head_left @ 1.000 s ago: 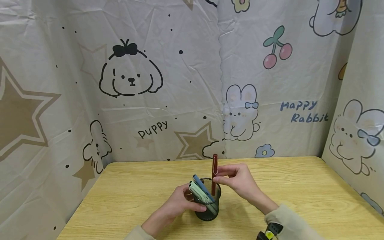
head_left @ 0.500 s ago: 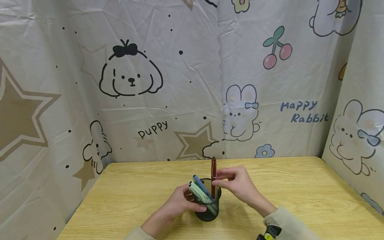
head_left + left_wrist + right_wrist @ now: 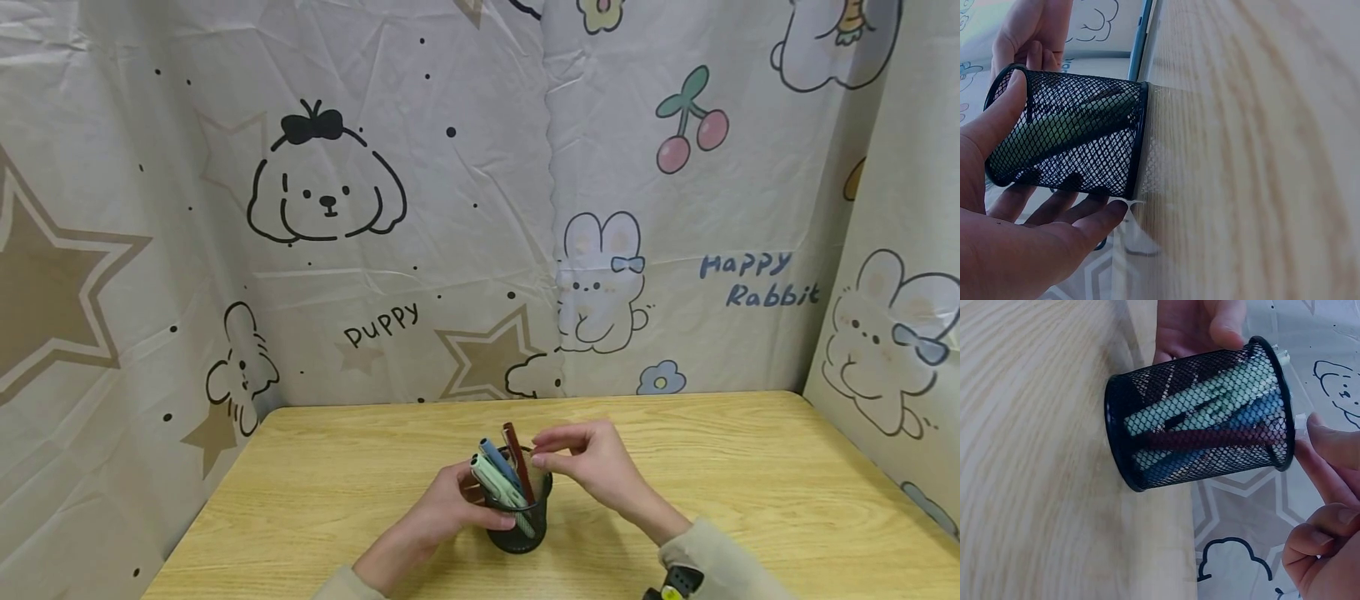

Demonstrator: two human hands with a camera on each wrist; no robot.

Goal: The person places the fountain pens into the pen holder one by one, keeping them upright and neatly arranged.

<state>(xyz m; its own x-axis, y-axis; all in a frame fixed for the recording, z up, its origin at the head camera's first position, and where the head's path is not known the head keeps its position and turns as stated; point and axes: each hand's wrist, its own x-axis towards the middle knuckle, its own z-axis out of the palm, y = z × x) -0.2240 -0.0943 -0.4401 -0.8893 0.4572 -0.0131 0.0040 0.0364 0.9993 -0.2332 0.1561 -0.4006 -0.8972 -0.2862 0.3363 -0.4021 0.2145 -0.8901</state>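
A black mesh pen holder (image 3: 517, 537) stands upright on the wooden table, with my left hand (image 3: 448, 504) curled round its left side. The thumb lies near the rim and the fingers reach around behind the mesh (image 3: 1075, 134). Inside lean a dark red pen (image 3: 517, 458), a blue pen (image 3: 498, 460) and light green pens (image 3: 495, 482), all tilted to the left. My right hand (image 3: 592, 454) hovers at the holder's right rim, thumb and forefinger apart from the red pen. Through the mesh in the right wrist view, the red pen's lower part (image 3: 1210, 437) reaches close to the bottom.
The light wooden table (image 3: 337, 467) stretches out on both sides of the holder. Behind it and at the sides hangs a pale printed cloth (image 3: 480, 167) with cartoon drawings. A dark watch-like band (image 3: 678, 579) sits at the right wrist.
The red pen has gone down into the holder and tipped left, out of my right fingers. The right hand has lowered slightly; the left hand and holder have stayed put.
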